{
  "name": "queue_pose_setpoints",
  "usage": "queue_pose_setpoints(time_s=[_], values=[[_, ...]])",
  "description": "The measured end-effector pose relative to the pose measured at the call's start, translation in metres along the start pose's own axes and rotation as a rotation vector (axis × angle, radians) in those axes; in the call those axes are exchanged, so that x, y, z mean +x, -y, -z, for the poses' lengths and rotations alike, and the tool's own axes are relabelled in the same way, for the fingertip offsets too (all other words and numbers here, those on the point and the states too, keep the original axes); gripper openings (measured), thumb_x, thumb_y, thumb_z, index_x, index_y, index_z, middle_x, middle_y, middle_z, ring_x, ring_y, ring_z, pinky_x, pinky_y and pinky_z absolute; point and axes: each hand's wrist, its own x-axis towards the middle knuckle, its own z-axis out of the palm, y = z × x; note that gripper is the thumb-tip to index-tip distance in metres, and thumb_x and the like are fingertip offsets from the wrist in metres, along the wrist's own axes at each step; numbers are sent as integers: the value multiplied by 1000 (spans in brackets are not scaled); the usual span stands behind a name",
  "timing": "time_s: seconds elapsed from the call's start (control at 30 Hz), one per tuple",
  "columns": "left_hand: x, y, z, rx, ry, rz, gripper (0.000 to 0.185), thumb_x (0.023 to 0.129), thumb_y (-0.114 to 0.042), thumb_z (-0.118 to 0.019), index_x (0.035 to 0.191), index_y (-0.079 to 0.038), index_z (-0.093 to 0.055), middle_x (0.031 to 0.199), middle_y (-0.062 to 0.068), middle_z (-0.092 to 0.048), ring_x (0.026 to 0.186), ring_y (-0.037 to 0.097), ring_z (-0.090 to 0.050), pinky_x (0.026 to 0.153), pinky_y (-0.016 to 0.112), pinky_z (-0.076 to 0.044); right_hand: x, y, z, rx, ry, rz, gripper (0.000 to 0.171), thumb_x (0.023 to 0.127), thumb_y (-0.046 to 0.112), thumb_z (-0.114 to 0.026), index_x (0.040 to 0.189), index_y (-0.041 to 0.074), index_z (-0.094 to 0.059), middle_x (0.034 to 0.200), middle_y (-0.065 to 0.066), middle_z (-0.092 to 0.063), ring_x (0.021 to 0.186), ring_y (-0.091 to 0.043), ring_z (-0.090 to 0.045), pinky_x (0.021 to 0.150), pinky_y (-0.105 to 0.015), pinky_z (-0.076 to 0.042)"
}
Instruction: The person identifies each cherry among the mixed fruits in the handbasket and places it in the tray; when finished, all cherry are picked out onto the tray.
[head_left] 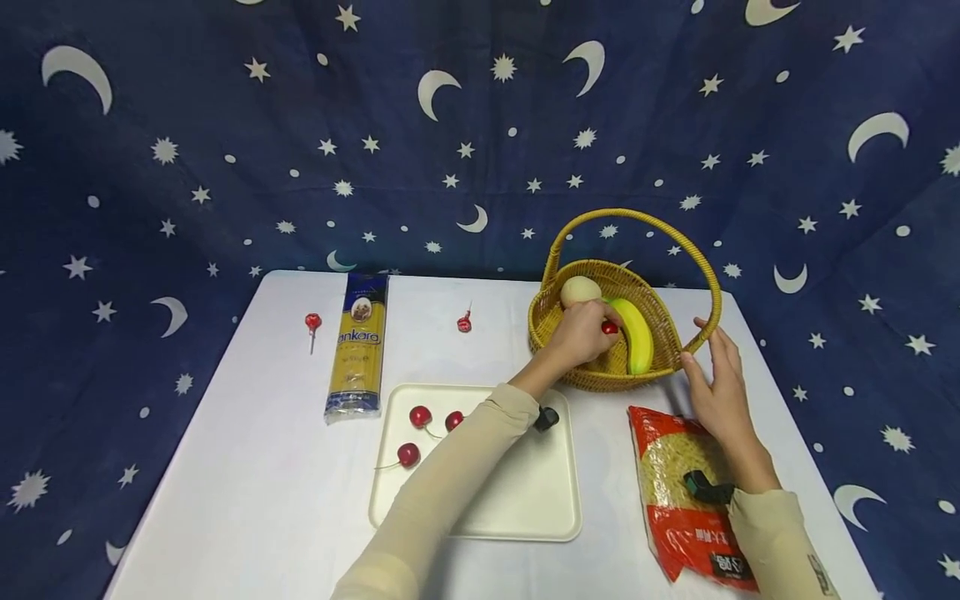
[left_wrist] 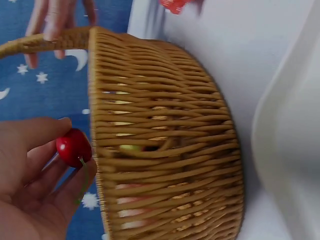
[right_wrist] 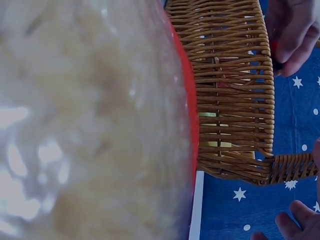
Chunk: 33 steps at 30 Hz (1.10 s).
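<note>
Likely studio setup: starry backdrop (head_left: pixel 480 137), white table (head_left: pixel 247 483).

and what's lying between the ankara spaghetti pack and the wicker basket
A single red lollipop lies between the Ankara spaghetti pack and wicker basket, as the head view shows.

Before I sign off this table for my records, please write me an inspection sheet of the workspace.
Surface: white table, partly hidden by the arms.
Job's things: basket with a banana and a pale round item inside; tray with three visible cherries.
Clutter: spaghetti pack, red pasta bag, two lollipops.
Grips: left hand pinches another cherry at the basket's opening; right hand holds the handle near its base.
Cables: nothing seen.
Surroundings: blue curtain with white moons and stars.
</note>
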Motion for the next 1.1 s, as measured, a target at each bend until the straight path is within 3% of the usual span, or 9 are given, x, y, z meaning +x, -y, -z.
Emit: queue_pose_setpoints(time_s=[0.2,0.4,0.57,0.67,0.83,0.97,1.1], values=[[-24,-2,21,-93,-44,-11,20,98,-20,-77,117,-17,-81,127,0,-76,113,14,-73,88,16,-56,-5,0,-2,11,8,-24,59,109,17,-57,165,22,-38,171,-24,-29,161,-48,-24,125,-79,-19],[-52,2,49,-148,-123,-24,23,97,-20,-79,119,-15,-81,130,1,-76,122,18,-71,103,28,-56,-7,-2,2,22,-8,-72,59,109,17,-56,165,24,-38,173,-18,-29,162,-43,-25,124,-78,-24],[-83,16,69,-254,-190,-30,23,95,-14,-79,118,-11,-80,123,2,-77,115,18,-72,103,33,-58,-7,0,4,26,-3,-78,58,110,17,-55,165,22,-38,174,-17,-29,162,-42,-25,122,-77,-27],[-104,26,75,-351,-230,-34,21,94,-10,-79,115,-8,-79,118,5,-77,107,19,-74,97,30,-62,-5,2,3,33,-8,-63,57,110,17,-56,164,21,-39,171,-19,-33,160,-42,-29,120,-76,-31],[-141,41,79,-470,-287,21,21,93,-7,-80,114,-8,-79,118,5,-76,105,18,-75,95,25,-63,-2,4,0,73,-5,-29,55,111,16,-53,163,16,-38,165,-24,-41,155,-47,-36,122,-74,-31],[-169,52,77,-487,-316,78,22,92,-7,-82,114,-9,-80,118,4,-77,107,17,-75,94,23,-62,-2,6,-2,70,24,-28,55,113,20,-50,165,19,-34,162,-23,-48,149,-50,-45,131,-55,-33],[-192,63,77,-468,-357,107,22,92,-6,-82,114,-8,-79,118,6,-78,109,18,-75,93,25,-63,1,8,-4,55,29,-27,55,113,21,-49,165,23,-32,159,-21,-52,147,-47,-50,130,-31,-36]])
